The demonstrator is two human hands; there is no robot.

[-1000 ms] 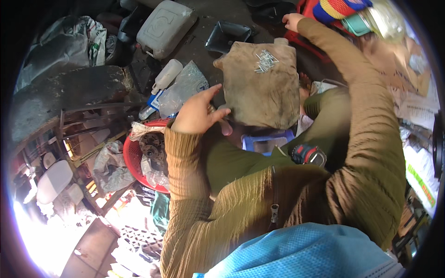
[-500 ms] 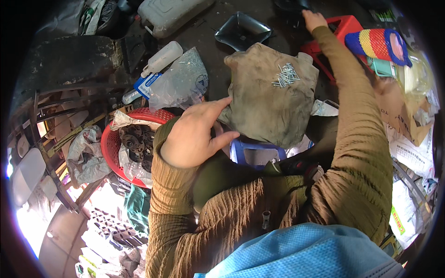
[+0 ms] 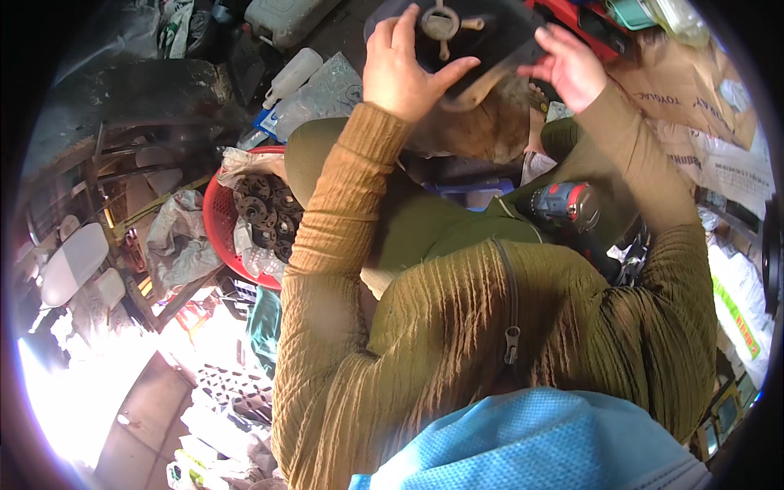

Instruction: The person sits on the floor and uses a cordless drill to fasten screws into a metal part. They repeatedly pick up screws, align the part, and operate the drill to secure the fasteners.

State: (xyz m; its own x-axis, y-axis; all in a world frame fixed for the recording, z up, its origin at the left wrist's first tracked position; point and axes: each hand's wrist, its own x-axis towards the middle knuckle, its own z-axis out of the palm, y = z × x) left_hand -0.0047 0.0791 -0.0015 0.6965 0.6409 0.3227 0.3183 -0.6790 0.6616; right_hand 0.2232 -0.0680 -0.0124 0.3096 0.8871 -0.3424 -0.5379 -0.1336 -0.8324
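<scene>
A black, smooth, rounded panel (image 3: 498,41) lies above the cloth-covered support in front of my lap. On its face sits a beige ring-shaped fitting (image 3: 442,24) with short prongs. A tan curved strip along its near edge is blurred. My left hand (image 3: 404,73) is over the panel's left part, fingers stretched up and thumb spread toward the fitting. At the right edge, my right hand (image 3: 574,67) has its fingers apart and slightly bent; whether they touch the panel is unclear. The brown cloth (image 3: 482,135) shows below the panel. No screws show now.
On my right thigh lies a power drill (image 3: 565,204). A red basket (image 3: 219,214) with several dark round metal parts (image 3: 265,212) stands to my left. Farther left are a white bottle (image 3: 294,72) and clear plastic bag (image 3: 331,88). Cardboard (image 3: 665,82) lies at right.
My right hand has come back from the far right, and the black panel now covers the cloth where the screws lay. My left hand has moved up and right onto it. The view has shifted.
</scene>
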